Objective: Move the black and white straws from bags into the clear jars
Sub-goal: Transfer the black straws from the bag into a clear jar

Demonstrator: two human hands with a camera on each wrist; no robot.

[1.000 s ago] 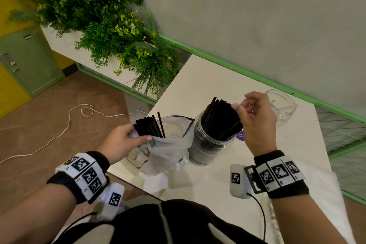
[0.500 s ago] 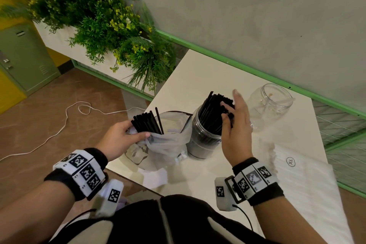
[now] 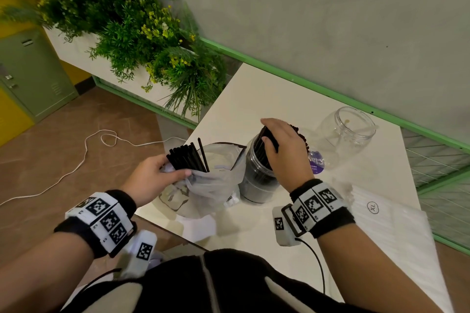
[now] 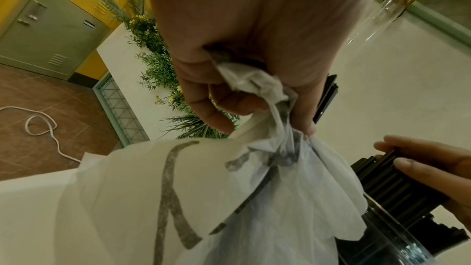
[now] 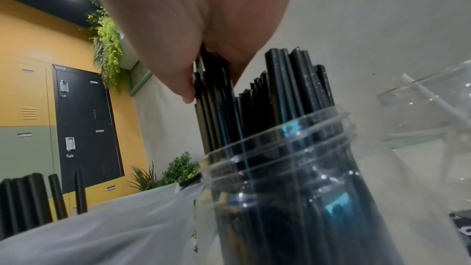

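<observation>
A clear jar [image 3: 256, 180] packed with black straws [image 5: 293, 84] stands mid-table. My right hand [image 3: 269, 132] lies over the straw tops, fingers fairly straight and thumb against the bunch's left side. Left of the jar sags a clear plastic bag [image 3: 216, 185] with more black straws [image 3: 187, 157] sticking out. My left hand [image 3: 173, 169] grips the bunched bag around those straws, fingers and thumb curled [image 4: 254, 108]. A second clear jar [image 3: 348, 132] stands behind to the right, holding a white straw [image 5: 430, 104].
A flat white packet marked XL [image 3: 386, 218] lies at the table's right front. A purple label [image 3: 316, 162] sits between the jars. Plants [image 3: 152, 40] crowd the table's left rear corner. The wall runs behind the table, and a cable [image 3: 84, 155] trails on the floor at left.
My right hand let go of the straws it pinched above the jar, swung to their near side, and now rests on their tops. The left hand kept its grip on the bag.
</observation>
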